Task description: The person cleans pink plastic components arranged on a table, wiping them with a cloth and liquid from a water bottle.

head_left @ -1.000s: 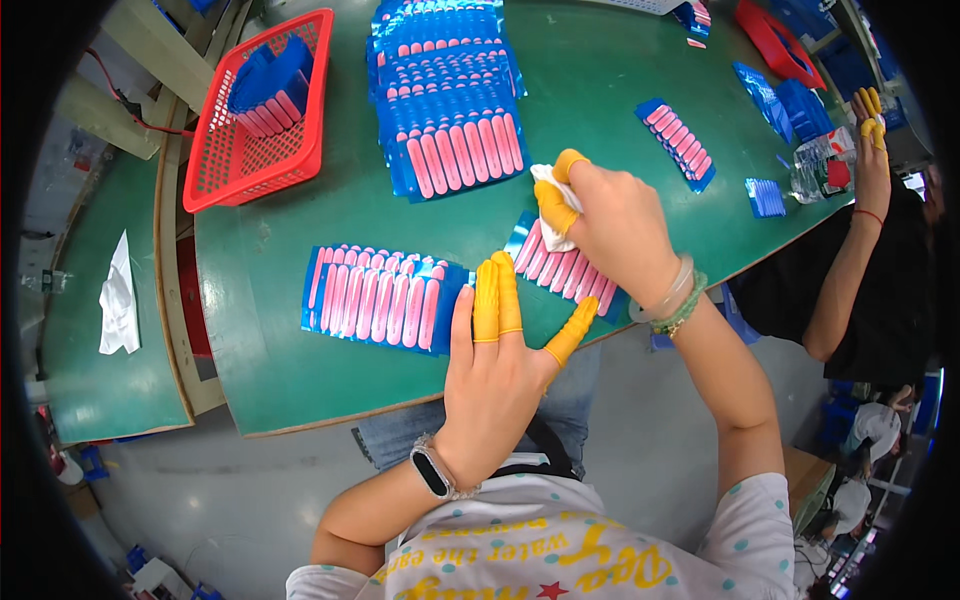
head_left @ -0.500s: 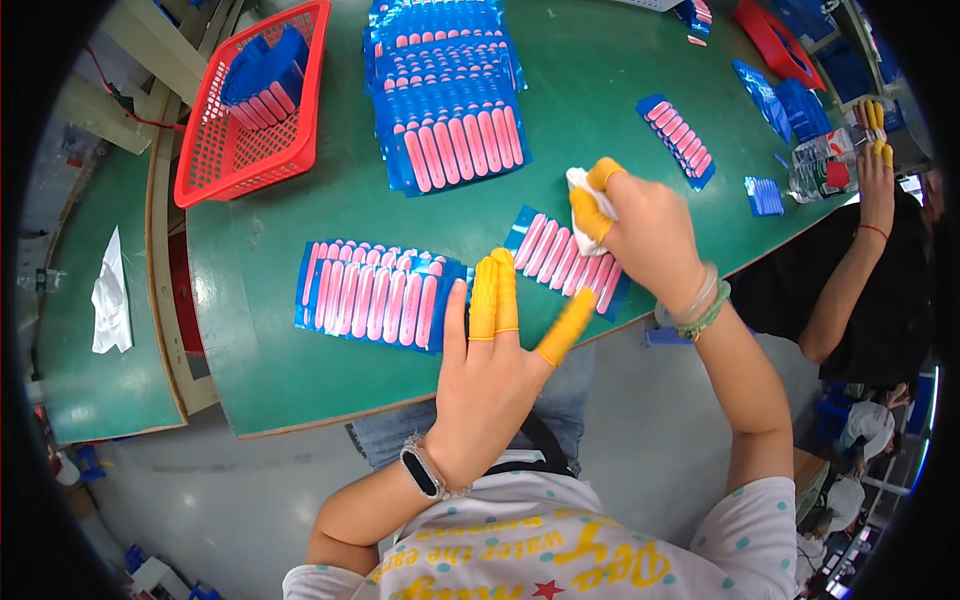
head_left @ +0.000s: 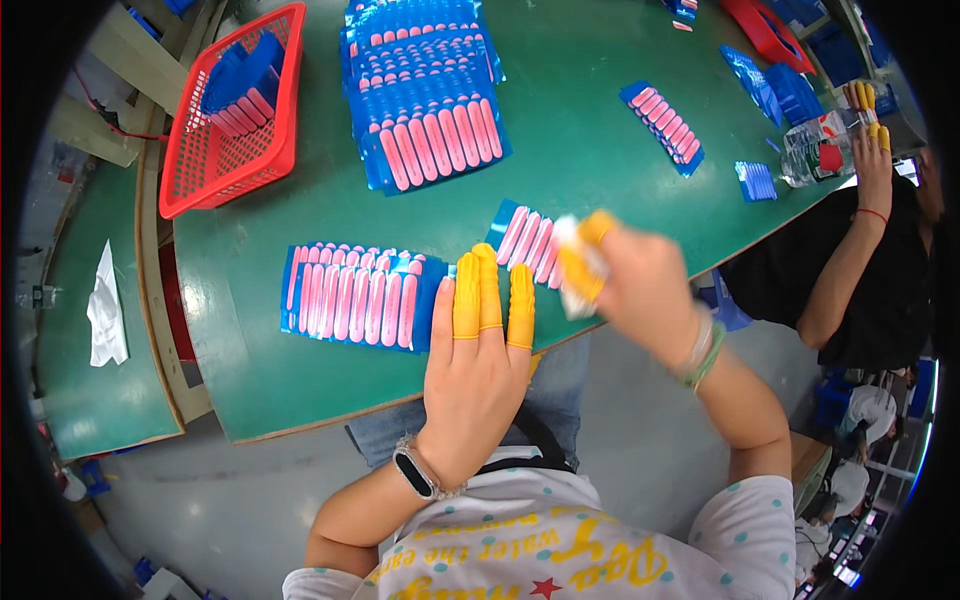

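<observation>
A green worktable (head_left: pixel 600 130) fills most of the view, its near edge curving just in front of the person. At its far left corner stands a red plastic basket (head_left: pixel 232 120) with blue-backed cards of pink sticks inside. A large fanned stack of blue cards (head_left: pixel 425 95) carrying pink sticks lies at the far middle of the table. Near the front edge lies a row of overlapping blue cards with pink sticks (head_left: pixel 352 298), and just beside it to the right sits a smaller card of pink sticks (head_left: pixel 528 240).

The left hand (head_left: pixel 478 360) lies flat and open, palm down, over the table edge, with yellow finger cots on three fingers (head_left: pixel 489 290); its fingertips touch the right end of the front row of cards and reach toward the smaller card. A smartwatch (head_left: pixel 415 470) sits on that wrist.

The right hand (head_left: pixel 640 285) is blurred; it is closed around a small white and yellow piece (head_left: pixel 578 262), held just above the right end of the smaller card. What the piece is cannot be told. Bead bracelets (head_left: pixel 700 350) circle that wrist.

At the far right, another person's hand (head_left: pixel 868 150) with yellow cots rests beside a clear bottle (head_left: pixel 815 150).
</observation>
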`<state>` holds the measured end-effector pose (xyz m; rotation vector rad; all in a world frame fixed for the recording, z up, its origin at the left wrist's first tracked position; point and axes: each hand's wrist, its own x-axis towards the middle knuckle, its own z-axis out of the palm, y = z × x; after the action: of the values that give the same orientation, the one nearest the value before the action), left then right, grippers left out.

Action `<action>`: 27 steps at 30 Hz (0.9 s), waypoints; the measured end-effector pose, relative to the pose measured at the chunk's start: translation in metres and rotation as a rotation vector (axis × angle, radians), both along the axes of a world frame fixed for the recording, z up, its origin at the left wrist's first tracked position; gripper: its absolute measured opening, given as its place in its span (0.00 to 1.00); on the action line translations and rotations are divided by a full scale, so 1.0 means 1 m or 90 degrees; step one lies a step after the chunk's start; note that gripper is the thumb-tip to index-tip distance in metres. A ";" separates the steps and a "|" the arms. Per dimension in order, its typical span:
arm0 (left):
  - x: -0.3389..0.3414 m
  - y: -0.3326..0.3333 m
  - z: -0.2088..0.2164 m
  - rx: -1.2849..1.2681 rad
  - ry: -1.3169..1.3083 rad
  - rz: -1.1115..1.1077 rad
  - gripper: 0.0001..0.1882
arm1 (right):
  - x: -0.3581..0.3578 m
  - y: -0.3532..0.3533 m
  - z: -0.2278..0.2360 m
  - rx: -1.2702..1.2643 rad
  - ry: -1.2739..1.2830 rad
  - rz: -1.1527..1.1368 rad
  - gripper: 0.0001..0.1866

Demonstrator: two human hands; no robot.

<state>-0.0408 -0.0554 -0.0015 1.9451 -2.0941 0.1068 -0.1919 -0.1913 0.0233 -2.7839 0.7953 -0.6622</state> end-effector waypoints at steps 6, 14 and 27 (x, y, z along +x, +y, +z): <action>0.001 -0.002 0.001 0.005 -0.005 -0.016 0.30 | 0.002 0.006 0.006 -0.020 0.024 -0.087 0.12; 0.002 -0.001 -0.001 0.008 -0.039 -0.009 0.36 | -0.011 0.023 0.005 0.030 0.045 -0.086 0.12; -0.002 -0.004 0.002 -0.003 -0.040 0.001 0.31 | -0.018 0.021 0.014 0.097 0.047 -0.108 0.14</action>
<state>-0.0431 -0.0597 0.0006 1.9662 -2.1295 0.1751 -0.2100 -0.1705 0.0372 -2.6367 1.0595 -0.5026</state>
